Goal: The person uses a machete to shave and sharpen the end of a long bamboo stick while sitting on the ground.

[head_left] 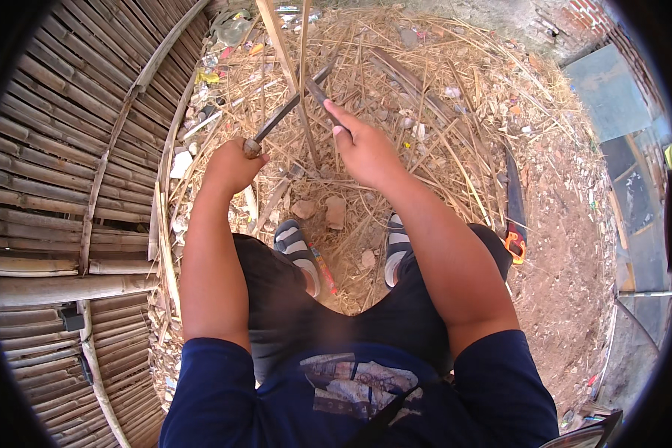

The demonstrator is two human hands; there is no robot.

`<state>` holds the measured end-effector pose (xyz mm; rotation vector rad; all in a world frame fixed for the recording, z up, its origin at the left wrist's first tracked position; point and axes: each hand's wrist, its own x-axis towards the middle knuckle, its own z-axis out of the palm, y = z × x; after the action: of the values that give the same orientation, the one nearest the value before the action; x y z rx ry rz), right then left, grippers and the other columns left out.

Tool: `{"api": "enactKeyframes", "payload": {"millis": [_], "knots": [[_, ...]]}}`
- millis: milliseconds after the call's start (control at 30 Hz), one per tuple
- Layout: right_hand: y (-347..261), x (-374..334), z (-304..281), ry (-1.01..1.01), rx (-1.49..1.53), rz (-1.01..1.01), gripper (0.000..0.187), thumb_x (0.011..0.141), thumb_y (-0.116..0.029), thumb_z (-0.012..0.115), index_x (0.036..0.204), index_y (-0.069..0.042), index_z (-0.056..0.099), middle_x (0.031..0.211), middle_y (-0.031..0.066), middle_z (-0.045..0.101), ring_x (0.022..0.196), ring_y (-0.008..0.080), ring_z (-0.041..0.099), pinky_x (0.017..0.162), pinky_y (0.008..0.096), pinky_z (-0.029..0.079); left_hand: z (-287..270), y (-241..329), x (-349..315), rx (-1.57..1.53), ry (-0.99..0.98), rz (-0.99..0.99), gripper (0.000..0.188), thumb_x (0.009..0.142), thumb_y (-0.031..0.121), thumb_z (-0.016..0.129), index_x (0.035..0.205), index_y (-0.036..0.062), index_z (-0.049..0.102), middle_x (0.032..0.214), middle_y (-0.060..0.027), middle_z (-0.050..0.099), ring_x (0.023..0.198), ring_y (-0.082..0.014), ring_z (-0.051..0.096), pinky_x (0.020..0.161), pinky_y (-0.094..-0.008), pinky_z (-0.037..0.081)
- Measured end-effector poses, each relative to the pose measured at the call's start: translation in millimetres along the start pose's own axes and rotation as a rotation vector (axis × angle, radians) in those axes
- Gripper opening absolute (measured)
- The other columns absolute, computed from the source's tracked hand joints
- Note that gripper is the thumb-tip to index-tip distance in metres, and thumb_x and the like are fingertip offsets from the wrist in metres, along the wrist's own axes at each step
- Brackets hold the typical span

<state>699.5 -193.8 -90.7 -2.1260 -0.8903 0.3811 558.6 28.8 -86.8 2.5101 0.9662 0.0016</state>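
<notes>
My left hand (233, 166) is closed round the short handle of a knife with a long dark blade (280, 117). The blade points away and to the right, and its far end seems to curve. In my right hand (366, 149) is a dark, narrow bar (317, 91), gripped near its lower end. I cannot tell whether the bar is wood or metal. It lies close to the blade; whether they touch is unclear. A pale split bamboo strip (304, 119) rises between the two tools, and a wider pale strip (276, 41) leans beside it.
A handsaw (513, 187) with an orange handle lies on the ground at right. Bamboo slats form a wall (60, 149) along the left. Straw, splinters and rubbish cover the ground (418, 75). Stones (336, 213) lie between my sandalled feet. Blue-grey sheets (608, 93) stand at the far right.
</notes>
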Motion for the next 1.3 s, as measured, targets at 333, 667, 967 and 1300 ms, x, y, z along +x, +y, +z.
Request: {"api": "enactKeyframes", "payload": {"millis": [333,667,967,1300], "knots": [[-21,-9,-36,0.352,0.275,-0.297,0.05,0.107,-0.022,0.045,0.156,-0.029,0.038,0.068,0.0074,0.06,0.056,0.0125,0.054,0.058,0.0336,0.047,-5,-4,-2,-0.036,0.018,-0.012,0.044,0.083,0.036,0.08,0.101,-0.0018,0.066,0.079,-0.0155,0.067,0.072,-0.0273,0.063,0.07,-0.0411,0.05],[-25,-8,-16,0.022,-0.024,0.022,0.054,0.107,-0.025,0.048,0.157,-0.034,0.033,0.101,0.0126,0.069,0.069,0.0184,0.065,0.063,0.0385,0.052,-7,-7,-1,-0.022,0.029,-0.004,0.042,0.083,0.035,0.08,0.099,-0.0017,0.065,0.08,-0.0134,0.067,0.073,-0.0251,0.063,0.07,-0.0397,0.049],[-15,-8,-26,0.341,0.268,-0.381,0.051,0.11,-0.028,0.04,0.16,-0.027,0.03,0.1,0.0132,0.072,0.057,0.0121,0.058,0.057,0.0321,0.05,-9,-8,2,-0.064,-0.013,-0.083,0.043,0.082,0.038,0.079,0.102,0.0006,0.069,0.093,-0.021,0.072,0.088,-0.0368,0.07,0.08,-0.0443,0.053],[-1,10,-3,0.155,0.244,-0.167,0.047,0.109,-0.022,0.042,0.154,-0.033,0.041,0.114,0.0144,0.071,0.061,0.0115,0.059,0.057,0.0307,0.05,-14,-13,6,-0.049,-0.024,-0.117,0.045,0.083,0.041,0.079,0.102,0.0014,0.07,0.09,-0.0205,0.072,0.088,-0.0365,0.069,0.08,-0.0449,0.053]]}}
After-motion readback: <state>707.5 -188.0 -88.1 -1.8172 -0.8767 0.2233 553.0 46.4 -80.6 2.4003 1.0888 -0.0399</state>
